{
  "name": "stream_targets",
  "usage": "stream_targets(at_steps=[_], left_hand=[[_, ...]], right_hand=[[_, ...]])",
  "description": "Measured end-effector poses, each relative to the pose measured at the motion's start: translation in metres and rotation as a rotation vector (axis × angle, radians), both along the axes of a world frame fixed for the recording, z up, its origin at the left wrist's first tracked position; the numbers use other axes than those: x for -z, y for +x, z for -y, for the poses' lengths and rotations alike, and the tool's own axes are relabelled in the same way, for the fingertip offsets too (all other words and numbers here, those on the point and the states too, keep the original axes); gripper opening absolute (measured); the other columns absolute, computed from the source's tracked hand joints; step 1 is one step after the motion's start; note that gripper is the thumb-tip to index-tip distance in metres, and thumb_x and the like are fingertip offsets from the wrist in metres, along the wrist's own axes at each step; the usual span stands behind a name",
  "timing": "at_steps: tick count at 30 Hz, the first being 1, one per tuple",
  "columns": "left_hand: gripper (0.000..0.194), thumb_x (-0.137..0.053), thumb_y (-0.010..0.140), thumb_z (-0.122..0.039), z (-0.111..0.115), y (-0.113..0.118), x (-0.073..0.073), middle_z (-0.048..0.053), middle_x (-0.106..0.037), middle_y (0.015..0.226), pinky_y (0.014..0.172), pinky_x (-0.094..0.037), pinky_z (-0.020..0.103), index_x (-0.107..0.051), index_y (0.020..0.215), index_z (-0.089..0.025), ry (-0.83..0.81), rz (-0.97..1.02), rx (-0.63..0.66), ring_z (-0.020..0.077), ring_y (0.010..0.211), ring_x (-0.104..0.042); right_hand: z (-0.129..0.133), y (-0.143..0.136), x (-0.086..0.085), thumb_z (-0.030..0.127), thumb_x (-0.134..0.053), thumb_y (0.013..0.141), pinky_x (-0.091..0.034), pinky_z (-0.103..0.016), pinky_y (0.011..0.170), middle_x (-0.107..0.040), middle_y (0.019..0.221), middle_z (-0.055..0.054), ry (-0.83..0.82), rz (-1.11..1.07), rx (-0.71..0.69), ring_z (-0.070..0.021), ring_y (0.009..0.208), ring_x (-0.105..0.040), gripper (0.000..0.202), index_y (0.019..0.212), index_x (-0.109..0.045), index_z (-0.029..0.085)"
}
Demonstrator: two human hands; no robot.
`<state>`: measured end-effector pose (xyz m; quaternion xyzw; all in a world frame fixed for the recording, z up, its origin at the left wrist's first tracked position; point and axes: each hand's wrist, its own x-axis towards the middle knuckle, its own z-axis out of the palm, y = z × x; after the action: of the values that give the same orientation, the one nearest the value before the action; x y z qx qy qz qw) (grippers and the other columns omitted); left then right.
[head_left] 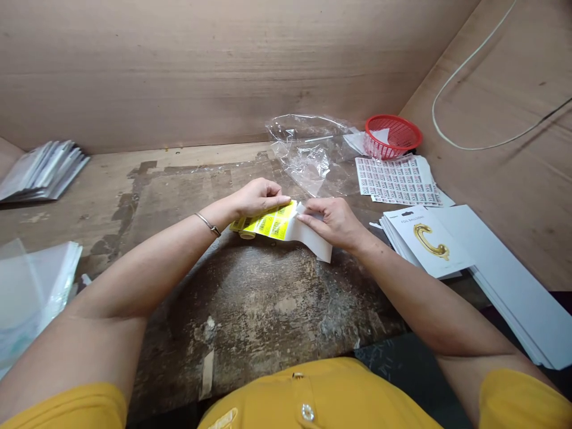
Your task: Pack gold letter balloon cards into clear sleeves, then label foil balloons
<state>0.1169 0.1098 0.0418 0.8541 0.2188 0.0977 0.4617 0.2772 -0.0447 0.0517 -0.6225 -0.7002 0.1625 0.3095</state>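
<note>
Yellow shirt (308,393) at table's (268,322) near edge, a wide worn stretch beyond, label strip (273,227) pinched by left hand (258,198) and right hand (336,223).

Your left grip (259,198) holds yellow labels (273,225) over the bench (268,316), and your right grip (334,221) pinches their white backing (308,239). Ahead lies clear film (306,158); to your right, a red basket (404,140), sticker sheets (397,180), a balloon card (431,241) and white sheets (518,286); to your left, clear sleeves (42,280).
</note>
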Motion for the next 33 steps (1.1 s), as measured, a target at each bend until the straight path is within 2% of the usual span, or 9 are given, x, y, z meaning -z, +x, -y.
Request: stream_targets(at_steps=[9, 17, 22, 26, 33], left_hand=[[0.036, -0.06, 0.081, -0.039, 0.001, 0.002, 0.001, -0.004, -0.044, 0.053, 0.045, -0.027, 0.021, -0.047, 0.056, -0.017, -0.054, 0.005, 0.022, 0.0064, 0.048, -0.038], [0.037, -0.059, 0.081, -0.043, 0.0, 0.001, 0.004, -0.004, -0.045, 0.055, 0.046, -0.029, 0.02, -0.047, 0.059, -0.016, -0.047, -0.025, 0.038, 0.0061, 0.049, -0.039], [0.036, -0.058, 0.082, -0.041, -0.004, -0.001, 0.005, -0.004, -0.045, 0.055, 0.045, -0.028, 0.02, -0.045, 0.058, -0.017, -0.039, -0.046, -0.011, 0.0058, 0.047, -0.038], [0.035, -0.059, 0.081, -0.041, -0.007, -0.003, 0.005, -0.004, -0.045, 0.054, 0.045, -0.028, 0.02, -0.046, 0.059, -0.016, -0.052, -0.06, -0.034, 0.0061, 0.048, -0.039], [0.035, -0.058, 0.08, -0.043, -0.006, -0.004, 0.005, -0.004, -0.046, 0.055, 0.046, -0.029, 0.021, -0.048, 0.06, -0.016, -0.021, -0.06, -0.025, 0.0064, 0.048, -0.04]], right_hand=[[0.004, -0.002, 0.003, 0.029, -0.05, 0.09, -0.031, -0.026, 0.06, -0.044, 0.062, 0.002, 0.124, 0.119, -0.058, -0.0114, 0.059, -0.039, 0.032, 0.061, -0.039, 0.021], [0.004, 0.0, 0.012, 0.026, -0.051, 0.091, -0.03, -0.024, 0.055, -0.047, 0.061, 0.003, 0.234, 0.199, -0.087, -0.0096, 0.055, -0.038, 0.031, 0.062, -0.044, 0.019], [0.009, -0.003, 0.009, 0.026, -0.048, 0.093, -0.033, -0.024, 0.057, -0.055, 0.066, 0.0, 0.281, 0.285, -0.122, -0.0105, 0.06, -0.046, 0.027, 0.068, -0.054, 0.018], [0.011, -0.005, 0.008, 0.027, -0.048, 0.093, -0.033, -0.024, 0.057, -0.055, 0.064, 0.0, 0.26, 0.314, -0.123, -0.0108, 0.059, -0.046, 0.027, 0.068, -0.055, 0.018], [0.014, -0.008, 0.004, 0.026, -0.051, 0.09, -0.033, -0.024, 0.058, -0.055, 0.063, 0.001, 0.155, 0.199, -0.082, -0.0099, 0.058, -0.045, 0.025, 0.067, -0.055, 0.018]])
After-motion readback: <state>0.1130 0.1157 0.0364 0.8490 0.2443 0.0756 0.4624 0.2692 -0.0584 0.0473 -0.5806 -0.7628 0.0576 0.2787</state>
